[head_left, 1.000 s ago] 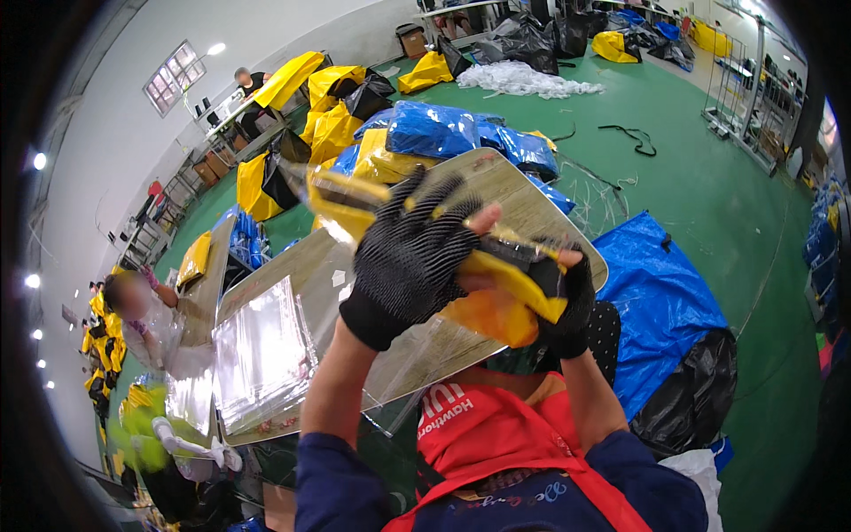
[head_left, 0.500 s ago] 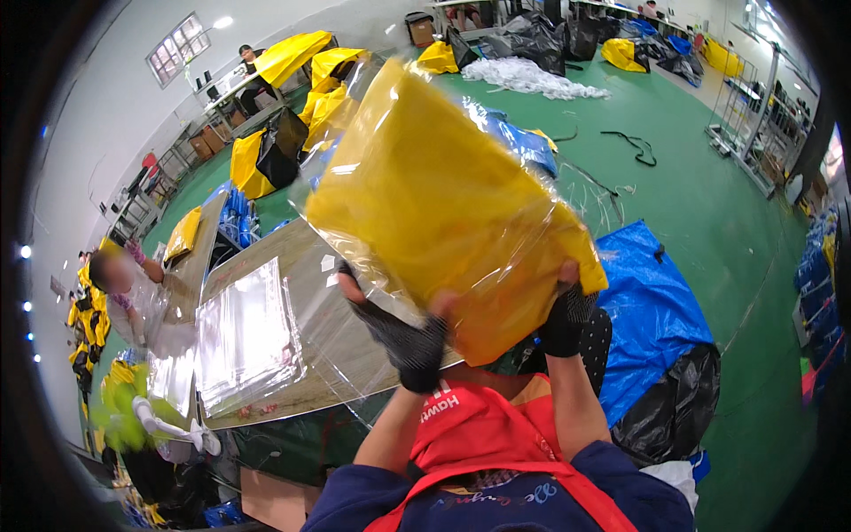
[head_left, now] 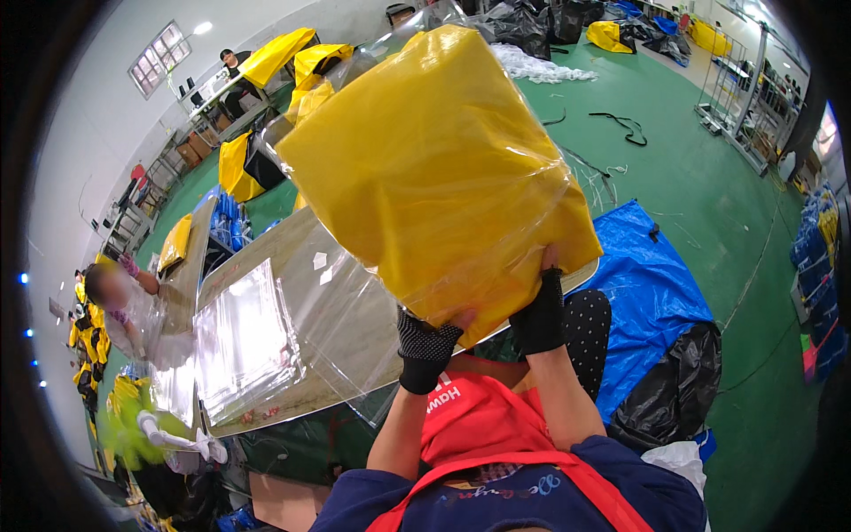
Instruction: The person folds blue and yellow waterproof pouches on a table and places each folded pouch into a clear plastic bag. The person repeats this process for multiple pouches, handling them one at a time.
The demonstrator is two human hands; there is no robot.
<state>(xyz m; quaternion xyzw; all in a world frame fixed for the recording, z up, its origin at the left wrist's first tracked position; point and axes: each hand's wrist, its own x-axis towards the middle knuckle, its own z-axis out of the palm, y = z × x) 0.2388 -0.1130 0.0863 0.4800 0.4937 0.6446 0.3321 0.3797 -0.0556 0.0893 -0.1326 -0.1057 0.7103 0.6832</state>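
Observation:
A folded piece of yellow sheet material [head_left: 434, 177] sits inside a clear plastic bag [head_left: 558, 191], whose loose film shows along the edges. I hold it up in front of me, tilted, above the right part of the table [head_left: 232, 266]. My left hand [head_left: 427, 346], in a black dotted fingerless glove, grips its near left edge with the thumb on top. At the near right edge my right hand [head_left: 542, 310], gloved alike, is closed on it, thumb on top. The fingers beneath are hidden.
A stack of clear plastic bags [head_left: 244, 341] lies on the table, with small white paper pieces [head_left: 320, 261] nearby. A co-worker [head_left: 120, 297] stands at the left. Blue sheeting [head_left: 651, 293] and a black bag [head_left: 674, 390] lie at my right. Black straps [head_left: 625, 126] lie on the green floor.
The bagged yellow piece has swung up and left, now facing me more squarely. My left hand has shifted its hold along the near edge; both hands still grip it.

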